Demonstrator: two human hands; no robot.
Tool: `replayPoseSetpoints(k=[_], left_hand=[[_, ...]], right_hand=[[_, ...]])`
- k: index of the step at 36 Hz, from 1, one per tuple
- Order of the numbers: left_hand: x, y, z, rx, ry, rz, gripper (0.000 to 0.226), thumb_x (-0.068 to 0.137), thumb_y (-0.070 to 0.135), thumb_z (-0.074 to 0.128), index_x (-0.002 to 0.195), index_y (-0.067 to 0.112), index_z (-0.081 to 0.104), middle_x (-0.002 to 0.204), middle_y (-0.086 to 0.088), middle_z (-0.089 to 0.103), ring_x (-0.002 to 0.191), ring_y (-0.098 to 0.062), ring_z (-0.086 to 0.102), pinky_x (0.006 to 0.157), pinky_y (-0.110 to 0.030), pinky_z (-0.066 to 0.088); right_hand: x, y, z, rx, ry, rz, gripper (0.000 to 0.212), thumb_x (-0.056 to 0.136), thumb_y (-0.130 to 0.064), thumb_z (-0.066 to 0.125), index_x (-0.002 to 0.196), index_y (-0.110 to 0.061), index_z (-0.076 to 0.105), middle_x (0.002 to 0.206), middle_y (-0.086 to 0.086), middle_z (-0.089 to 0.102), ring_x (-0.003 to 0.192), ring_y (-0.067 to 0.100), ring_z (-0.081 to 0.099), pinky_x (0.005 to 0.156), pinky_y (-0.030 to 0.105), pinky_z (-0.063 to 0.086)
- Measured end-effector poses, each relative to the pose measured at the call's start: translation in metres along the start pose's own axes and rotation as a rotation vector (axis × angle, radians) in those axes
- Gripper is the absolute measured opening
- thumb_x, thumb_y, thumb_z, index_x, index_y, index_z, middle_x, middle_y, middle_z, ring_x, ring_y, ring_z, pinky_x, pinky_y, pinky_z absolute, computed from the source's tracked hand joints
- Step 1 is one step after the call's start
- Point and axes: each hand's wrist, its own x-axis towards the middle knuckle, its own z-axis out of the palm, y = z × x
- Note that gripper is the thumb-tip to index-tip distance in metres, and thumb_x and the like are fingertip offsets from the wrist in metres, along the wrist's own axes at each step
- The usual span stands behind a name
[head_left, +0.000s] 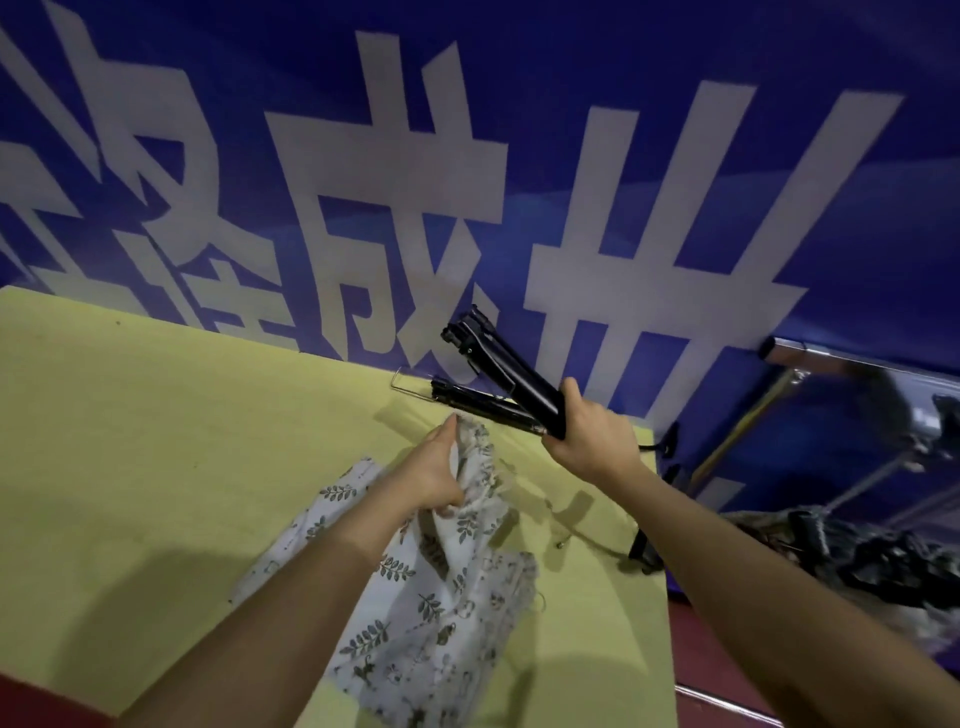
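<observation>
A white cloth printed with grey-green leaf sprigs lies crumpled on the yellow table. My left hand grips a bunched fold near the cloth's far end. My right hand holds a black folding rack by its near end, lifted above the table's far right part. The rack's two black arms spread apart in a V toward the wall. The lower arm ends beside a thin wire loop.
A blue banner with large white characters stands right behind the table. To the right, past the table edge, are metal rails and a dark heap of fabric on the floor. A black strip leans at the table's right edge.
</observation>
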Motion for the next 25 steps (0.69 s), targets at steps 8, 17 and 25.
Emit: replayPoseSetpoints(k=[8, 17, 25], left_hand=[[-0.022, -0.007, -0.004, -0.267, 0.122, -0.006, 0.091, 0.075, -0.006, 0.068, 0.147, 0.02, 0.02, 0.144, -0.009, 0.039, 0.107, -0.031, 0.057, 0.046, -0.017, 0.051], [-0.04, -0.024, -0.01, -0.341, 0.108, 0.047, 0.086, 0.079, -0.014, 0.058, 0.15, 0.012, 0.016, 0.126, -0.01, 0.048, 0.078, -0.014, 0.049, 0.047, -0.005, 0.036], [-0.059, -0.028, -0.023, 0.039, 0.049, 0.175, 0.106, 0.075, -0.008, 0.063, 0.152, 0.026, -0.002, 0.159, 0.008, 0.005, 0.125, -0.022, 0.047, 0.067, -0.026, 0.053]], right_hand=[[-0.054, -0.002, 0.011, 0.114, -0.113, -0.048, 0.047, 0.079, -0.037, 0.061, 0.116, -0.019, 0.038, 0.09, 0.005, 0.064, 0.077, 0.033, 0.06, 0.059, 0.033, 0.043], [-0.079, -0.006, 0.017, 0.095, -0.222, -0.126, 0.041, 0.08, -0.034, 0.062, 0.115, -0.021, 0.043, 0.085, 0.0, 0.059, 0.076, 0.025, 0.057, 0.063, 0.03, 0.042], [-0.075, -0.019, 0.009, -0.153, -0.307, -0.232, 0.033, 0.081, -0.031, 0.057, 0.11, -0.022, 0.045, 0.092, 0.003, 0.063, 0.075, 0.025, 0.054, 0.061, 0.031, 0.044]])
